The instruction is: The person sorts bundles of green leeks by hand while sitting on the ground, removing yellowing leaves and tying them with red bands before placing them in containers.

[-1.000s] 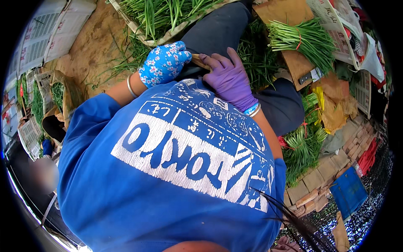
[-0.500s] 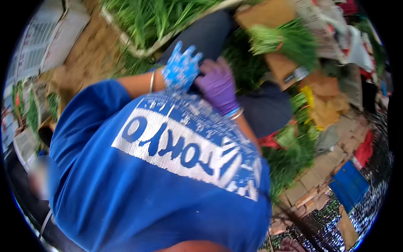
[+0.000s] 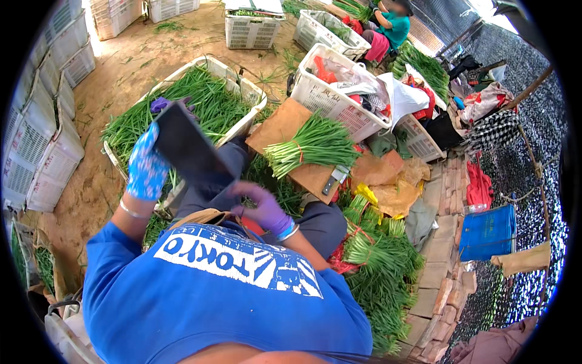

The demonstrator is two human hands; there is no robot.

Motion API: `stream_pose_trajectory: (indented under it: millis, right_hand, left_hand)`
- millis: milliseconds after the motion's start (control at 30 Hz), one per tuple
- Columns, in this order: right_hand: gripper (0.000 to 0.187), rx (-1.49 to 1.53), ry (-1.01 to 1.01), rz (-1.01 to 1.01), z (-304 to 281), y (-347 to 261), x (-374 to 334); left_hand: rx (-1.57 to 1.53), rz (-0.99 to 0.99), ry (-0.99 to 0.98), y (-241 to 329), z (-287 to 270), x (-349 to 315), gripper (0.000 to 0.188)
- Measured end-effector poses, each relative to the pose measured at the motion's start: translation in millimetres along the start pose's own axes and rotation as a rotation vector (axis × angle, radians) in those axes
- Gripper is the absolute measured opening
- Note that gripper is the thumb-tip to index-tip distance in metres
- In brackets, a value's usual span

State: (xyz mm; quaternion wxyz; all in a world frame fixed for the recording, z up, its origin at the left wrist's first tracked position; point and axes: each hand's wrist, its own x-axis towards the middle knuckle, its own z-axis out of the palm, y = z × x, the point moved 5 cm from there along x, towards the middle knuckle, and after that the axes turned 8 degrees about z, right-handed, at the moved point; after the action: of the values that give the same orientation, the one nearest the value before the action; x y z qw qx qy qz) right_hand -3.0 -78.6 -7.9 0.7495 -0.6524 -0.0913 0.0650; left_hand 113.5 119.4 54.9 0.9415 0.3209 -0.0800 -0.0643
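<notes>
In a blue patterned glove, my left hand grips the edge of a black flat rectangular slab, like a phone or tablet, raised over my lap. My right hand, in a purple glove, is slightly blurred beside the slab's lower corner. Its fingers are apart and nothing shows in them; whether it touches the slab I cannot tell. Below the hands is a small brown bag or strap at my waist. To the right, a tied bundle of green stalks lies on a brown board beside a knife.
Before me stands a white crate of loose greens, with a purple glove-like piece on top. More tied bundles lie at my right. Stacked crates line the left. Another person sits at the far right.
My hands were close together at my lap, holding nothing visible. Now the left has moved left and holds the black slab up; the right is apart from it. The view has tilted up and shows more surroundings.
</notes>
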Motion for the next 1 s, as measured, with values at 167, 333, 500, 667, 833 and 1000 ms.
stream_pose_trajectory:
  millis: [167, 333, 500, 667, 833, 1000]
  right_hand:
    - [0.077, -0.606, 0.508, -0.485, -15.5, -57.6, 15.0]
    - [0.102, -0.354, 0.746, -0.757, -48.7, -75.4, -6.3]
    - [0.109, -0.018, 0.552, -0.906, -36.7, -105.2, -31.4]
    - [0.106, 0.065, 0.529, -0.879, -37.8, -104.1, -21.8]
    - [0.105, 0.442, 0.498, -0.730, -61.6, -92.0, -3.3]
    - [0.100, 0.756, 0.114, -0.399, -77.7, -107.3, -7.5]
  left_hand:
    - [-0.413, -0.460, -0.137, -109.2, 54.3, 8.4, 0.024]
    - [-0.449, -0.875, -0.079, -172.0, 101.9, -54.0, 0.032]
    - [-0.831, -1.018, -0.468, -188.3, 97.3, -69.9, 0.036]
    - [-0.500, -1.078, -0.131, -181.9, 97.3, -68.1, 0.030]
    - [-0.324, -1.199, -0.189, -158.9, 92.7, -73.4, 0.035]
    - [0.906, 0.189, -1.471, -83.3, 96.6, -33.7, 0.036]
